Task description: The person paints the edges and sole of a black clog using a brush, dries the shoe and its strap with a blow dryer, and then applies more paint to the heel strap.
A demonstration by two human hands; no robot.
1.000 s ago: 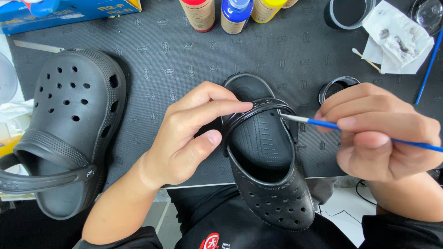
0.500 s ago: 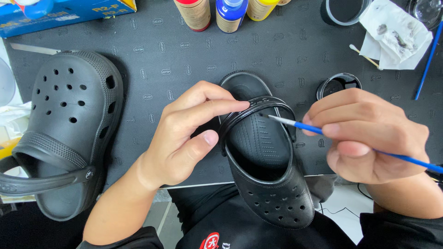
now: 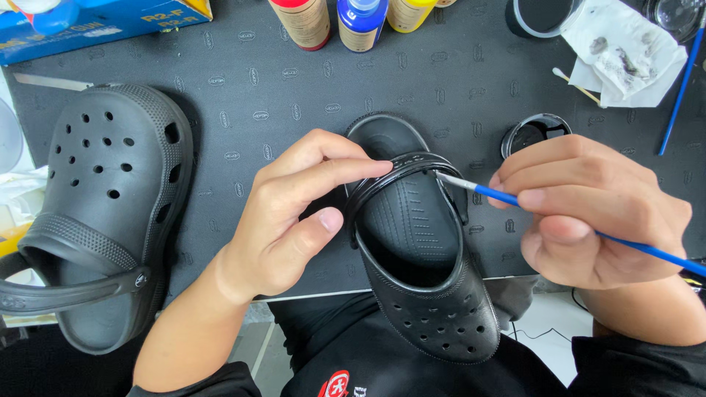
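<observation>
Lying at the mat's (image 3: 243, 110) near edge, toe overhanging toward the person, a black foam clog (image 3: 423, 279) had its ridged heel strap (image 3: 401, 173) pinched between the left hand's (image 3: 294, 220) thumb and curled forefinger. The right hand (image 3: 588, 213) closed its fingers around a thin blue paintbrush (image 3: 500, 197), bristles touching the strap. A matching perforated clog (image 3: 103, 206) lay by the left edge.

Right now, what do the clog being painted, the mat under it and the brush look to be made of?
Clog: likely moulded foam or rubbery plastic; matte black, one piece, punched holes. Its strap looks glossier, possibly wet paint.
Mat: dark textured rubber or foam, with a repeated embossed pattern.
Brush: glossy blue handle, plastic or lacquered wood, I cannot tell which; silvery metal-looking ferrule.
</observation>
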